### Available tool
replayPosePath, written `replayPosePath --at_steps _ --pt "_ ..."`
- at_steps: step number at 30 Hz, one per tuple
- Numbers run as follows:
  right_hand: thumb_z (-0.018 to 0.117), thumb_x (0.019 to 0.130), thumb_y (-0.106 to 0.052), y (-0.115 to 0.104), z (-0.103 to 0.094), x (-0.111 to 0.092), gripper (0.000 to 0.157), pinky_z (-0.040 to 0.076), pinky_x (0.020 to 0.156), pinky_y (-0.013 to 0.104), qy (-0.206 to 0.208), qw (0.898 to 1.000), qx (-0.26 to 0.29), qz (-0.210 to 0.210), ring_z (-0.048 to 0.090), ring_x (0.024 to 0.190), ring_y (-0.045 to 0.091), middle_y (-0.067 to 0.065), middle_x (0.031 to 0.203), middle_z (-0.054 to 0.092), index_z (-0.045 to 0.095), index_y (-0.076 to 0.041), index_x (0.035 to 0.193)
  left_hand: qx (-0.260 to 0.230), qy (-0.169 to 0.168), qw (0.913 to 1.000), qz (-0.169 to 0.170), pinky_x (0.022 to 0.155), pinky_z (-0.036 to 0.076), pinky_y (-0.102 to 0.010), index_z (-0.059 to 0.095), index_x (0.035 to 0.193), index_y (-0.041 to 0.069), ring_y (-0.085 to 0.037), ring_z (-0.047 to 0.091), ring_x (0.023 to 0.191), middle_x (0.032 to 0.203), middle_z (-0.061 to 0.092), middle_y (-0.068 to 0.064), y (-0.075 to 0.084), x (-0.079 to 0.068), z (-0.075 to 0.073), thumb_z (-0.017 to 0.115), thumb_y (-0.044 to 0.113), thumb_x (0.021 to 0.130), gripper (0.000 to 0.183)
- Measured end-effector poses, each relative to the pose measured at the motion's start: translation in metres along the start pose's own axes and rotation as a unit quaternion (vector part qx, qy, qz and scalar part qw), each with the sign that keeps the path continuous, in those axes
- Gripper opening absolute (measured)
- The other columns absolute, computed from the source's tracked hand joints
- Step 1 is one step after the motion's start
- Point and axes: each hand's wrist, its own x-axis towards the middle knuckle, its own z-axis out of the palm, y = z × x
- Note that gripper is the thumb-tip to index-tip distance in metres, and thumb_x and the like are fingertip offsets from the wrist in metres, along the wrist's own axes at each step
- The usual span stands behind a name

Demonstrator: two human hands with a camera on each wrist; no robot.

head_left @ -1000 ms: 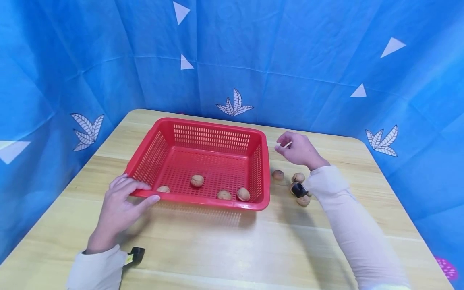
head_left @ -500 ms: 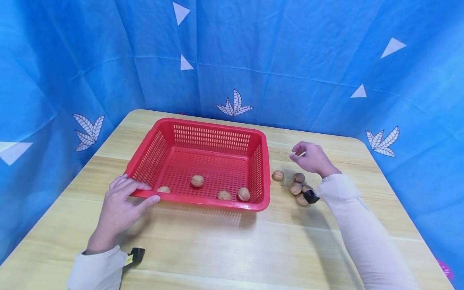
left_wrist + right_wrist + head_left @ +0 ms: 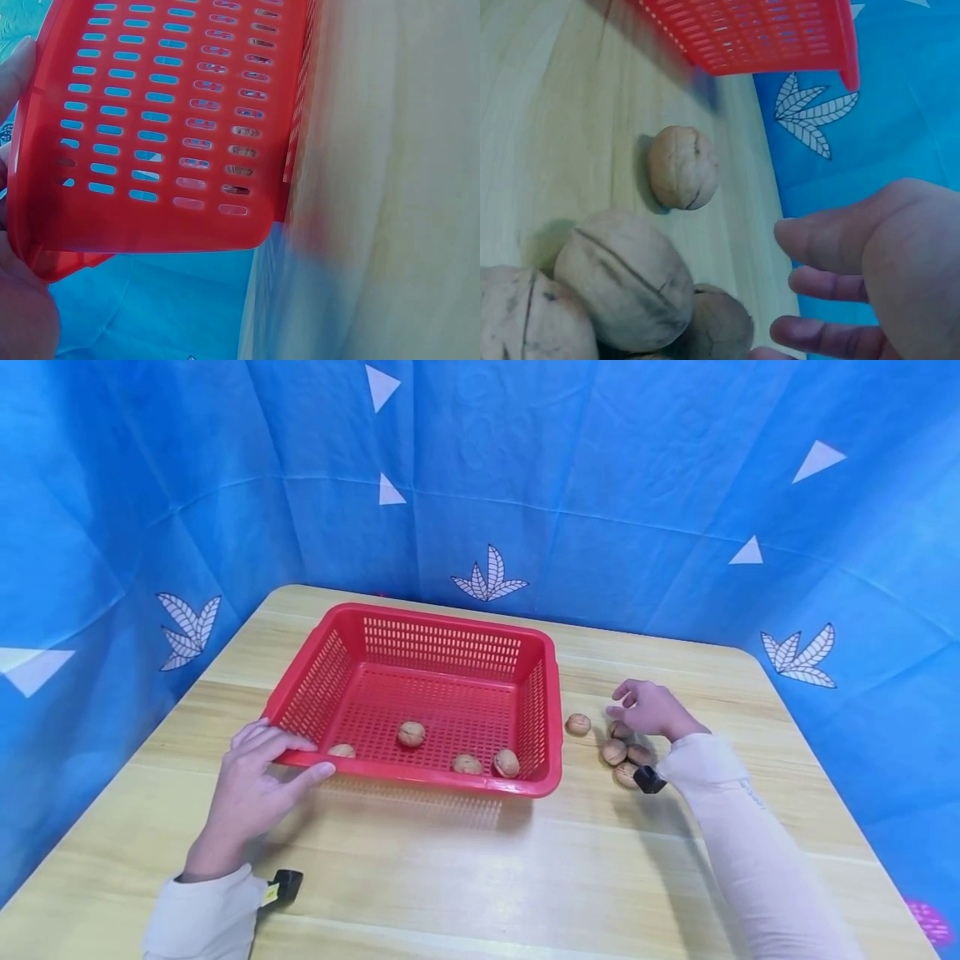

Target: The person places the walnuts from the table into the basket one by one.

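Observation:
My left hand (image 3: 251,793) grips the near left corner of a red plastic basket (image 3: 420,778), thumb outside and fingers over the rim. Inside the basket lie several walnuts, one of them a walnut (image 3: 411,734) near the middle of its floor. My right hand (image 3: 654,710) hovers beside a small cluster of walnuts on the table to the right, fingers loosely bent around nothing. The nearest walnut (image 3: 714,326) sits just below its fingertips in the right wrist view. A lone walnut (image 3: 684,167) lies between that cluster and the basket.
The wooden table (image 3: 450,885) has rounded far corners. Blue curtain cloth (image 3: 480,443) with white triangles and leaf prints hangs behind and around it. Black wrist cameras sit at both cuffs; the right one (image 3: 648,779) overlaps the cluster's near edge.
My right hand has moved right and toward me, away from the basket's right side and down toward the walnut cluster. My left hand stays on the basket rim.

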Motion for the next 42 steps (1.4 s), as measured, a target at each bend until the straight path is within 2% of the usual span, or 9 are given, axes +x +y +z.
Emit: replayPosePath --at_steps 3,8,15,20,27,34,38,42 --pt "0.06 0.094 -0.028 0.005 0.003 -0.001 0.041 0.046 0.082 0.049 -0.017 1.0 0.007 0.012 0.059 0.096 0.037 0.023 0.107 0.06 0.055 0.004 0.118 0.003 -0.003 1.0 -0.004 0.095 0.033 -0.043 0.069 0.085 0.007 -0.017 0.055 0.086 0.084 0.07 -0.006 -0.001 0.0 0.001 0.089 0.016 0.06 0.033" --pt "0.059 0.094 -0.028 0.013 0.01 0.0 0.038 0.047 0.079 0.043 -0.027 0.999 0.021 0.028 0.059 0.085 0.027 0.013 0.093 0.061 0.055 0.004 0.116 0.004 -0.004 1.0 -0.005 0.095 0.034 -0.045 0.069 0.085 0.007 -0.018 0.055 0.086 0.084 0.069 -0.007 -0.001 0.001 0.001 0.089 0.016 0.06 0.033" --pt "0.061 0.092 -0.025 0.016 0.019 0.002 0.03 0.047 0.072 0.037 -0.025 1.0 0.002 0.013 0.059 0.076 0.021 0.009 0.086 0.063 0.058 0.001 0.108 0.008 -0.007 0.9999 -0.009 0.094 0.034 -0.047 0.069 0.085 0.006 -0.021 0.056 0.087 0.085 0.07 -0.008 -0.001 0.001 0.0 0.089 0.016 0.061 0.033" --pt "0.061 0.093 -0.022 0.015 0.02 0.002 0.028 0.048 0.072 0.039 -0.025 1.0 0.003 0.0 0.059 0.076 0.022 0.011 0.086 0.063 0.058 0.002 0.107 0.009 -0.011 0.9998 -0.015 0.094 0.035 -0.048 0.069 0.086 0.006 -0.022 0.056 0.088 0.087 0.07 -0.009 -0.001 0.001 0.0 0.09 0.016 0.061 0.034" --pt "0.06 0.094 -0.025 0.011 0.014 0.001 0.034 0.048 0.077 0.045 -0.015 1.0 0.003 0.002 0.061 0.083 0.027 0.015 0.093 0.064 0.057 0.004 0.112 0.012 -0.019 0.9995 -0.023 0.096 0.034 -0.051 0.069 0.088 0.006 -0.024 0.057 0.09 0.089 0.07 -0.01 -0.001 0.001 0.0 0.09 0.018 0.064 0.034" --pt "0.064 0.092 -0.027 0.005 0.01 0.003 0.037 0.049 0.076 0.045 0.002 1.0 -0.019 -0.015 0.062 0.085 0.029 0.016 0.095 0.066 0.058 0.003 0.114 0.011 -0.007 0.9998 -0.012 0.095 0.034 -0.045 0.069 0.086 0.007 -0.02 0.055 0.087 0.085 0.069 -0.007 -0.001 -0.002 -0.001 0.09 0.016 0.061 0.034" --pt "0.064 0.092 -0.027 0.001 0.007 0.002 0.037 0.049 0.076 0.045 0.008 1.0 -0.012 -0.005 0.062 0.088 0.031 0.018 0.099 0.065 0.058 0.002 0.115 0.004 -0.005 1.0 -0.005 0.096 0.033 -0.044 0.069 0.086 0.007 -0.017 0.055 0.087 0.085 0.069 -0.006 -0.002 -0.001 0.001 0.089 0.015 0.06 0.033" --pt "0.064 0.091 -0.026 -0.005 0.003 0.002 0.035 0.049 0.076 0.045 0.029 0.999 -0.005 -0.018 0.062 0.086 0.03 0.017 0.096 0.066 0.06 0.002 0.112 0.0 -0.001 1.0 -0.003 0.097 0.033 -0.043 0.069 0.085 0.008 -0.016 0.055 0.087 0.085 0.07 -0.006 -0.004 -0.001 0.001 0.089 0.015 0.06 0.033"
